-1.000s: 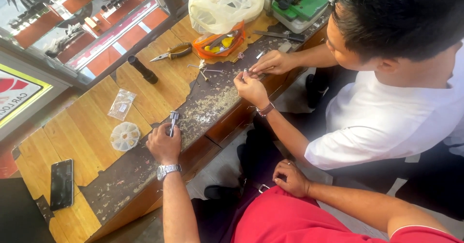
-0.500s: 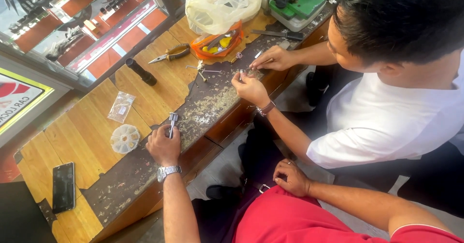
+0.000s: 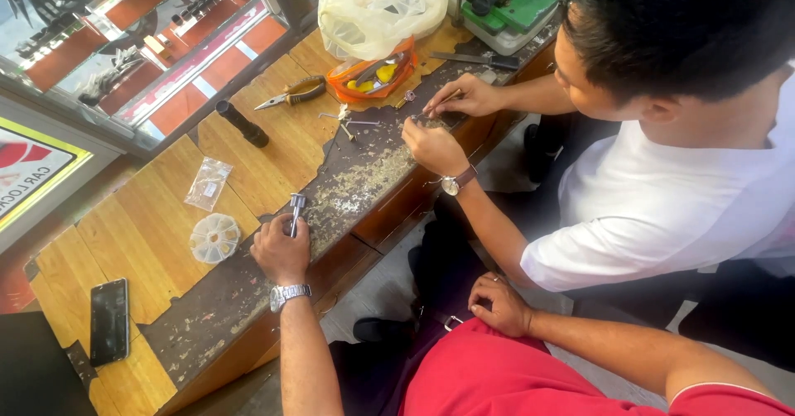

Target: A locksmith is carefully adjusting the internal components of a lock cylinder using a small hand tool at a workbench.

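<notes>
My left hand (image 3: 281, 250), with a metal wristwatch, rests on the worn wooden workbench (image 3: 273, 163) and is closed around a small silver metal tool (image 3: 296, 209) held upright on the scuffed dark strip. My right hand (image 3: 497, 304) lies on my red-clad thigh, away from the bench, holding nothing. Across from me a person in a white shirt (image 3: 662, 201) bends over the bench. That person's two hands (image 3: 443, 122) work a thin tool on a small part near the bench edge.
On the bench lie a round clear compartment box (image 3: 214, 238), a small plastic bag (image 3: 208, 182), a black phone (image 3: 108, 321), a black cylinder (image 3: 243, 124), pliers (image 3: 291, 93), an orange tray of tools (image 3: 373, 75), a large plastic bag (image 3: 377, 6) and a green machine (image 3: 505, 2).
My hands stay where they were. The other person's hands have shifted only slightly over the small part.
</notes>
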